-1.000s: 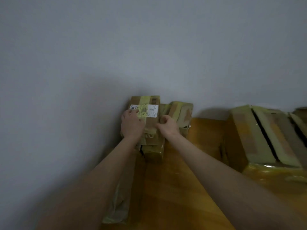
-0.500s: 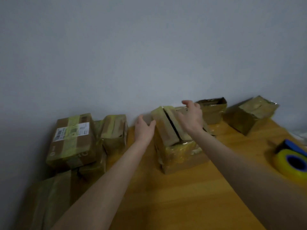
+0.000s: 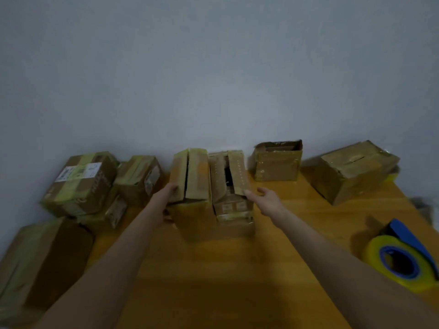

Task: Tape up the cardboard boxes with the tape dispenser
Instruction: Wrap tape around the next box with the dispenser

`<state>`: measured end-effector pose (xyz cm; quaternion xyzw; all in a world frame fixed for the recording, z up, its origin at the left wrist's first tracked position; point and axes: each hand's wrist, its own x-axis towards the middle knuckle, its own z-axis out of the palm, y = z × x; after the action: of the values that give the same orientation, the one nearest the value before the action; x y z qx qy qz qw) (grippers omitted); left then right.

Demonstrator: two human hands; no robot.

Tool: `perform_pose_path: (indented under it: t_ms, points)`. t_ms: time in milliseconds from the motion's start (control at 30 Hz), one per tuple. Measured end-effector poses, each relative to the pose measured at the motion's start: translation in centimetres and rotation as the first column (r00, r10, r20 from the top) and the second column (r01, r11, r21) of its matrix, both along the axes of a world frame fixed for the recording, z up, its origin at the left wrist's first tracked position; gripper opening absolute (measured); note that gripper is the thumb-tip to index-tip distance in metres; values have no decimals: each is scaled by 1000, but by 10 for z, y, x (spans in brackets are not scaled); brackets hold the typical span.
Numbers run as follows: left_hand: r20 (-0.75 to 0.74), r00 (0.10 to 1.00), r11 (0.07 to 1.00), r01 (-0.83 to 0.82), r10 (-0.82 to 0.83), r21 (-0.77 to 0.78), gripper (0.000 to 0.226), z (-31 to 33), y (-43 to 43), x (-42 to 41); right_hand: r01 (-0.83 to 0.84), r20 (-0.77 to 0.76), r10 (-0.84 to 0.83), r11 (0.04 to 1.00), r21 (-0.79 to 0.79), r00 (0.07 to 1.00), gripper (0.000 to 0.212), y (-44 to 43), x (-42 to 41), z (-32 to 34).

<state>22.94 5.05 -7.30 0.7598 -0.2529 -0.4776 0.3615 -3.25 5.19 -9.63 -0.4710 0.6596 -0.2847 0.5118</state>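
A wooden table [image 3: 225, 269] stands against a grey wall [image 3: 213, 79], and the gripped box [image 3: 190, 184] sits near the table's back edge with its two top flaps closed but parted by a dark slit. The left hand [image 3: 166, 203] holds this box at its near left corner. The fingers [image 3: 174, 187] are curled over the edge of the left flap and the thumb lies lower against the side, though blur hides exactly how tight the hold is.

Touching the gripped box on its right is a second box [image 3: 231, 186], with flaps that gape wider and a dark opening between them. The right hand [image 3: 268, 201] reaches toward that box with its fingers straight and slightly spread, holding nothing. The forefinger tip lies at the near right corner of the flap, but I cannot tell if it touches.

Farther right of the gripped box stand an open-topped box [image 3: 276, 165] and, beyond it, a tilted taped box [image 3: 356, 172]. To the left of the gripped box lie a small taped box [image 3: 140, 176], then a labelled box [image 3: 80, 184], and nearer the camera a large box [image 3: 45, 262].

The tape dispenser [image 3: 403, 255] — blue, with a yellow roll — lies on the table well to the right of the gripped box and nearer the camera, well apart from both hands.
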Motion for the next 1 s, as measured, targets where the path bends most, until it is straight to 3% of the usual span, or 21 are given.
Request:
perform_pose_path:
  t_ms: [133,333,467,567,633,900,1000]
  points:
    - [67,998,1000,1,-2,13,44,0,6,-29,-71,-19,71,997,-28,997,52,-3,-14,0]
    - [157,980,992,126,-122,-15,41,7,-6,-75,55,-82,-56,998,-14,995,53,-13,-61,-3]
    - [632,764,949,279,-128,-146,57,20,-11,-96,85,84,-92,993,87,992,71,-16,-70,-5]
    - [787,617,867,402,-18,-295,53,30,-7,-119,102,227,-161,962,251,961,82,-17,-66,-5]
    - [823,567,813,490,-25,-313,48,29,-6,-130,82,289,-180,944,320,940,74,-16,-64,-8]
    - [781,624,666,597,-33,-448,39,34,-12,-166,201,398,-296,944,262,868,39,-16,-99,-7]
    - [707,697,704,562,-120,-434,53,45,-16,-189,117,378,-188,972,203,906,47,-12,-153,12]
